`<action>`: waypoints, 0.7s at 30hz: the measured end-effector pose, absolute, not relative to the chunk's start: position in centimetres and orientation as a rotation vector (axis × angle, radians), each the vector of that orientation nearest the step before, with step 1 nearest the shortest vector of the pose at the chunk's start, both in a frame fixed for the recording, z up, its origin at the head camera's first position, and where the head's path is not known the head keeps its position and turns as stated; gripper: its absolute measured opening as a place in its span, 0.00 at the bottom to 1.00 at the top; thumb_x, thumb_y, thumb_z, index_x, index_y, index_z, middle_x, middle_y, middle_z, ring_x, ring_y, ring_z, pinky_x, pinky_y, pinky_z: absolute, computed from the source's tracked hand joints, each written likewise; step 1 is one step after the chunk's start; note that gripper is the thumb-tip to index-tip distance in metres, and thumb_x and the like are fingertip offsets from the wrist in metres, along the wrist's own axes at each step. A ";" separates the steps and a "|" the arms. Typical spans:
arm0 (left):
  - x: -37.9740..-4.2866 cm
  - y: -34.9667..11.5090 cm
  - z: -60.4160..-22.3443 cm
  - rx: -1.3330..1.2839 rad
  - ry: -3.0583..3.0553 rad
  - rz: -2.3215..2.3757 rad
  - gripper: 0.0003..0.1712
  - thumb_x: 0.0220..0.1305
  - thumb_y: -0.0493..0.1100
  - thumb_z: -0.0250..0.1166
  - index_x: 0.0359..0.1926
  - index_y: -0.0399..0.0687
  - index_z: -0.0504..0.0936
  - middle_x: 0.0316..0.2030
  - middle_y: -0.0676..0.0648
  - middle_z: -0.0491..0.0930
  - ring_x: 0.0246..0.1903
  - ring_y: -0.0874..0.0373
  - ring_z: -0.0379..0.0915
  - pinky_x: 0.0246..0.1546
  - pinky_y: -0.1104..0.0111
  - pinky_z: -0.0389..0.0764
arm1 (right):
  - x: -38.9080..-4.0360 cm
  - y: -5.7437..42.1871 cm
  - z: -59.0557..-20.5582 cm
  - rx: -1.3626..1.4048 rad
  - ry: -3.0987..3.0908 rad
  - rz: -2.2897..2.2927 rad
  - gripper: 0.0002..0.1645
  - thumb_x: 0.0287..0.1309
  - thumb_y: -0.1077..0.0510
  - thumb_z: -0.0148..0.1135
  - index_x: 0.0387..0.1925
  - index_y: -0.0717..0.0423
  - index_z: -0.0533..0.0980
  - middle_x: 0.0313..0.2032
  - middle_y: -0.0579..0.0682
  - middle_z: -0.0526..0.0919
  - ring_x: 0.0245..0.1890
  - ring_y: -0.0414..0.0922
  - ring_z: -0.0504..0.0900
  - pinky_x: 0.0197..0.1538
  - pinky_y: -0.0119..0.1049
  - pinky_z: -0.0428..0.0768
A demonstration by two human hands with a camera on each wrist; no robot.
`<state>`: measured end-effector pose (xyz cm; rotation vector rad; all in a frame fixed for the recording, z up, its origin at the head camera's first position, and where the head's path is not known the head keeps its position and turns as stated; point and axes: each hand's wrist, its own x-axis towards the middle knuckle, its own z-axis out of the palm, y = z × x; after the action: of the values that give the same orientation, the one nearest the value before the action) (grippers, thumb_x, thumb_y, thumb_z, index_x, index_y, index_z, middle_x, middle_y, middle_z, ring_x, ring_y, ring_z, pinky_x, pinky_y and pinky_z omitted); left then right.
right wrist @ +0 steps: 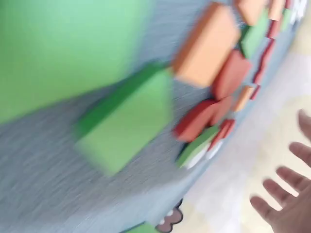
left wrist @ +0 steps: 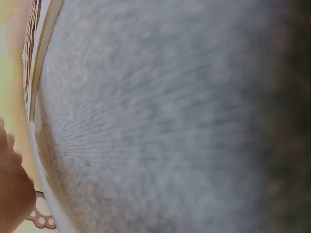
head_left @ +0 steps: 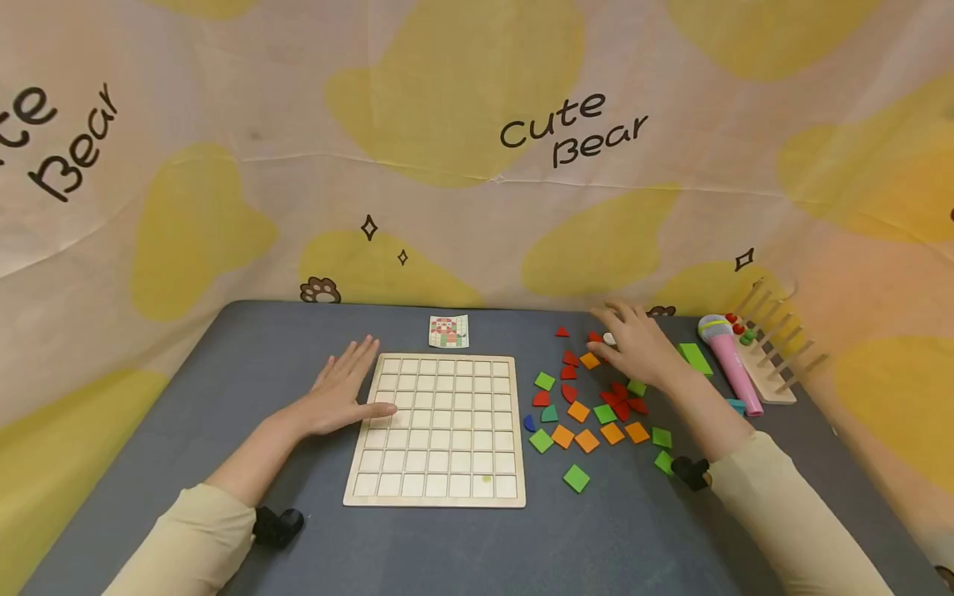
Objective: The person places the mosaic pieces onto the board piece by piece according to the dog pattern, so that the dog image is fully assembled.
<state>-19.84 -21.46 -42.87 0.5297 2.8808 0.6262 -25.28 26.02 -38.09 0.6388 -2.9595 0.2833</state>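
On the counter [head_left: 417,550], coloured pieces [head_left: 586,441] lie right of the grid board [head_left: 441,420]; the right hand [head_left: 635,344], nearer, is above some, fingers released; the left hand [head_left: 338,399], also released, overlaps the board's left edge.

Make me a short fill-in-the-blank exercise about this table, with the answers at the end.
1. The gridded board has ____ rows of cells.
2. The toy microphone has a ____ handle.
3. The hand by the loose tiles is the person's ____ one.
4. The backdrop reads "Cute ____".

Missing words: seven; pink; right; Bear.
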 end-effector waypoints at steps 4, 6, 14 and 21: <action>-20.1 -21.8 -43.0 0.615 2.794 0.691 0.72 0.47 0.70 0.72 0.78 0.38 0.42 0.79 0.35 0.41 0.78 0.33 0.34 0.74 0.34 0.40 | -26.0 25.1 -37.8 0.637 -2.999 0.522 0.27 0.66 0.54 0.62 0.61 0.64 0.72 0.61 0.67 0.71 0.60 0.64 0.72 0.60 0.60 0.74; -20.2 -22.1 -43.1 0.657 2.765 0.710 0.75 0.41 0.69 0.75 0.78 0.37 0.44 0.78 0.33 0.43 0.77 0.31 0.36 0.73 0.34 0.42 | -26.4 24.6 -37.9 0.611 -3.051 0.632 0.25 0.66 0.54 0.62 0.59 0.63 0.74 0.60 0.65 0.73 0.58 0.63 0.75 0.57 0.57 0.78; -20.2 -23.3 -43.1 0.760 2.682 0.725 0.81 0.30 0.67 0.81 0.77 0.37 0.46 0.78 0.32 0.43 0.76 0.28 0.35 0.71 0.31 0.43 | -27.4 23.4 -39.0 0.541 -3.210 0.834 0.21 0.64 0.53 0.64 0.54 0.61 0.78 0.53 0.61 0.82 0.51 0.56 0.80 0.52 0.50 0.81; -20.3 -23.8 -43.2 0.780 2.656 0.678 0.83 0.27 0.69 0.81 0.78 0.40 0.45 0.79 0.36 0.42 0.77 0.28 0.34 0.71 0.32 0.43 | -27.8 22.9 -39.4 0.517 -3.251 0.820 0.18 0.61 0.52 0.67 0.48 0.59 0.80 0.41 0.56 0.84 0.37 0.47 0.80 0.41 0.38 0.79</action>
<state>-20.26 -23.77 -43.15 0.7796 2.6558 0.6779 -27.85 22.87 -39.39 0.5167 -3.2505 0.8195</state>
